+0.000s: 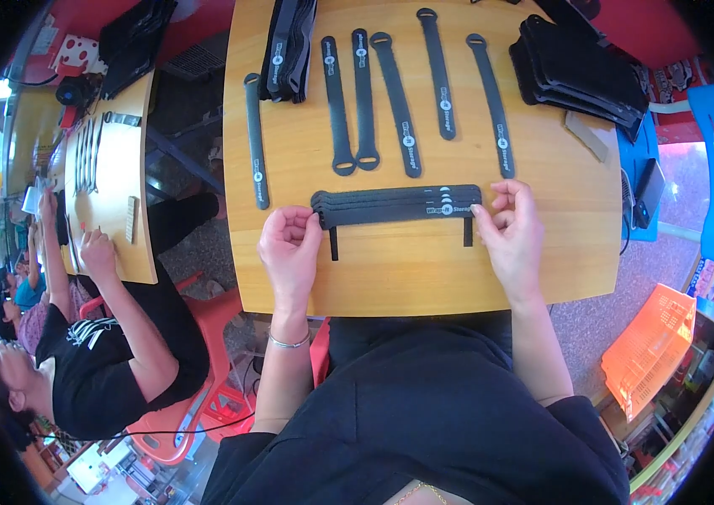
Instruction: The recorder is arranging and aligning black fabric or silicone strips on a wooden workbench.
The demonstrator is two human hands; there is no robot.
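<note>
- Stack of flat black fabric straps with small white round marks [399,205] lying crosswise near the front edge of the light wooden surface [424,278], just ahead of the body.
- Left hand [289,246] at the stack's left end, fingers curled, fingertips pinching the strap ends; closed on the stack, as far as can be told.
- Right hand [510,227] at the right end, thumb and forefinger touching the end of the stack, other fingers raised; light pinch, not a full grip.
- Two short narrow black bands [333,244] poking out from under the stack toward the body, one near each end; likely ties lying under the bundle.
- Step in hand, by the look of it: squaring up the stack. Top straps fanned slightly at the left end, so best tapped in from both ends together, edges flush, white marks lined up.
- Worth keeping the stack centred over both bands, pressing flat, not lifting, so layers don't slide.
- Five loose black straps with loop ends [399,105] spread farther back on the surface, well apart from the stack; a sixth [256,143] near the left edge.
- Pile of dark straps [289,46] at the back left, folded black fabric pile [580,67] at the back right.
- Another person in a black shirt [96,353] seated at a neighbouring table on the left, own hands on it.
</note>
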